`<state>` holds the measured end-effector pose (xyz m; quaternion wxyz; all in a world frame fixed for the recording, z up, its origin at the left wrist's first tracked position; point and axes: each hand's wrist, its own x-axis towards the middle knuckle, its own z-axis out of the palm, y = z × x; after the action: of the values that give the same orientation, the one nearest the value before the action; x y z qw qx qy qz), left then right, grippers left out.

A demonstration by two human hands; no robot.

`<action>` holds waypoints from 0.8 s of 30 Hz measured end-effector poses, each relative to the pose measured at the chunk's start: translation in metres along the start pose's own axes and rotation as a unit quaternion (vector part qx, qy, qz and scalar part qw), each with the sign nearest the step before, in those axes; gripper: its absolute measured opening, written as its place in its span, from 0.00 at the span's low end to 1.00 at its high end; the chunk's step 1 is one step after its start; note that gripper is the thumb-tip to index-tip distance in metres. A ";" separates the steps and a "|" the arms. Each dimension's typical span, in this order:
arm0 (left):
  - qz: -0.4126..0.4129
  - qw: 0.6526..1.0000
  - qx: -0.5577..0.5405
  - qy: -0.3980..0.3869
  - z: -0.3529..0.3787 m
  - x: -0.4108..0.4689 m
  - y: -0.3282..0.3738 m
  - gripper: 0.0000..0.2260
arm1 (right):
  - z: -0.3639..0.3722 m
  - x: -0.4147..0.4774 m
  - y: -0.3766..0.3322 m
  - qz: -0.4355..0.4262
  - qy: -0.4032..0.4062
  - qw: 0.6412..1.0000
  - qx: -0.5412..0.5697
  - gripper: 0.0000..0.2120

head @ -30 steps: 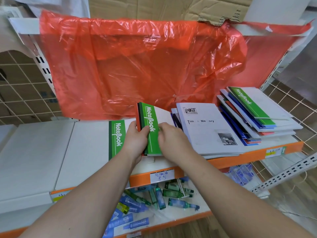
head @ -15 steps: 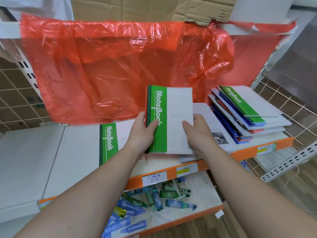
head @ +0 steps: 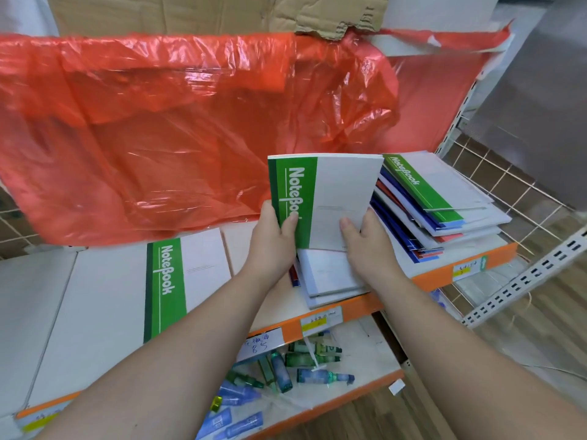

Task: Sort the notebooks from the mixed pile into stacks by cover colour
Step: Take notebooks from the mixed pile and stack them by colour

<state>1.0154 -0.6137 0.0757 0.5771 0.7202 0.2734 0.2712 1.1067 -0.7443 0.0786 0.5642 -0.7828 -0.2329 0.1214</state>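
I hold a green-and-white notebook [head: 330, 198] upright above the shelf. My left hand [head: 273, 239] grips its green spine edge with the thumb across the cover. My right hand [head: 365, 246] holds its lower right edge, thumb on the white cover. Another green notebook [head: 184, 281] lies flat on the white shelf [head: 95, 306] to the left. Below my hands lies a low pile of white-covered notebooks [head: 330, 277]. To the right, a mixed pile [head: 444, 211] of blue, red and white notebooks is topped by a green one.
A red plastic sheet [head: 178, 128] hangs behind the shelf, with cardboard [head: 222, 11] above it. On the lower shelf lie several green and blue tubes [head: 279, 373]. A wire grid panel [head: 508, 192] borders the right side. Orange price strips [head: 355, 309] edge the shelf front.
Both hands lifted the green notebook out of the middle pile and turned its cover to face me; it now stands higher and further right. The camera view shifted slightly.
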 end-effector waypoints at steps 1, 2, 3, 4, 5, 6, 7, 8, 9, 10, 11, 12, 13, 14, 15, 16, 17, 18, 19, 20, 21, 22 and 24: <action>0.000 1.000 0.003 0.001 0.001 0.000 -0.001 0.07 | 0.000 0.000 0.000 -0.002 -0.001 1.000 -0.003 0.07; -0.005 1.000 0.006 0.001 0.002 -0.001 -0.003 0.07 | -0.001 0.000 0.002 0.000 -0.004 1.000 -0.006 0.06; -0.011 1.000 0.013 0.000 0.003 -0.002 -0.006 0.07 | -0.001 -0.001 0.004 0.005 -0.008 1.000 -0.012 0.05; -0.016 1.000 0.022 0.000 0.004 -0.003 -0.010 0.06 | -0.001 -0.002 0.007 0.011 -0.011 1.000 -0.017 0.05; -0.019 0.999 0.029 -0.001 0.004 -0.005 -0.012 0.06 | 0.000 -0.003 0.009 0.015 -0.012 1.000 -0.021 0.04; -0.021 0.999 0.032 -0.002 0.005 -0.005 -0.014 0.06 | 0.000 -0.003 0.009 0.015 -0.012 1.000 -0.024 0.05; -0.022 0.999 0.034 -0.003 0.004 -0.004 -0.014 0.07 | 0.000 -0.003 0.009 0.014 -0.011 1.000 -0.026 0.05; -0.022 0.999 0.034 -0.004 0.004 -0.003 -0.013 0.08 | 0.000 -0.003 0.008 0.015 -0.009 0.999 -0.028 0.06; -0.022 0.999 0.035 -0.006 0.003 -0.003 -0.013 0.08 | 0.001 -0.003 0.006 0.015 -0.007 0.999 -0.031 0.06; -0.019 0.999 0.035 -0.006 0.002 -0.002 -0.012 0.09 | 0.001 -0.002 0.004 0.014 -0.005 0.999 -0.035 0.06; -0.014 0.999 0.036 -0.003 0.000 -0.003 -0.011 0.09 | 0.001 -0.002 0.002 0.009 -0.004 0.999 -0.040 0.06; -0.009 0.999 0.035 0.004 -0.003 -0.003 -0.009 0.09 | 0.004 -0.002 0.000 0.001 -0.005 0.999 -0.043 0.05; -0.005 0.999 0.035 0.015 -0.008 -0.004 -0.008 0.09 | 0.007 -0.002 -0.003 -0.009 -0.007 0.999 -0.044 0.04; -0.003 0.999 0.036 0.031 -0.015 -0.005 -0.007 0.09 | 0.012 -0.003 -0.007 -0.019 -0.012 0.999 -0.044 0.03; -0.003 0.998 0.039 0.052 -0.023 -0.007 -0.006 0.08 | 0.019 -0.003 -0.011 -0.029 -0.019 0.998 -0.044 0.03; -0.006 0.996 0.043 0.074 -0.033 -0.009 -0.007 0.06 | 0.028 -0.003 -0.014 -0.042 -0.028 0.998 -0.043 0.04; -0.011 0.994 0.046 0.095 -0.045 -0.012 -0.008 0.06 | 0.037 -0.004 -0.018 -0.055 -0.040 0.997 -0.043 0.05; -0.018 0.992 0.045 0.115 -0.057 -0.015 -0.010 0.06 | 0.048 -0.005 -0.022 -0.068 -0.054 0.995 -0.043 0.08; -0.025 0.990 0.042 0.131 -0.069 -0.018 -0.012 0.07 | 0.060 -0.006 -0.026 -0.076 -0.068 0.994 -0.044 0.10; -0.030 0.988 0.042 0.146 -0.082 -0.022 -0.016 0.08 | 0.071 -0.008 -0.028 -0.079 -0.084 0.992 -0.047 0.11; -0.034 0.986 0.049 0.158 -0.095 -0.025 -0.019 0.08 | 0.082 -0.009 -0.030 -0.078 -0.099 0.991 -0.052 0.12; -0.043 0.983 0.058 0.167 -0.107 -0.028 -0.023 0.08 | 0.094 -0.010 -0.030 -0.071 -0.113 0.989 -0.056 0.13; -0.068 0.978 0.077 0.181 -0.130 -0.034 -0.033 0.08 | 0.114 -0.013 -0.029 -0.049 -0.141 0.987 -0.053 0.14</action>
<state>0.8971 -0.5426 0.0651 0.4784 0.6811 0.4413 0.3355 1.0369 -0.6490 0.0667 0.4887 -0.7743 -0.3544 0.1898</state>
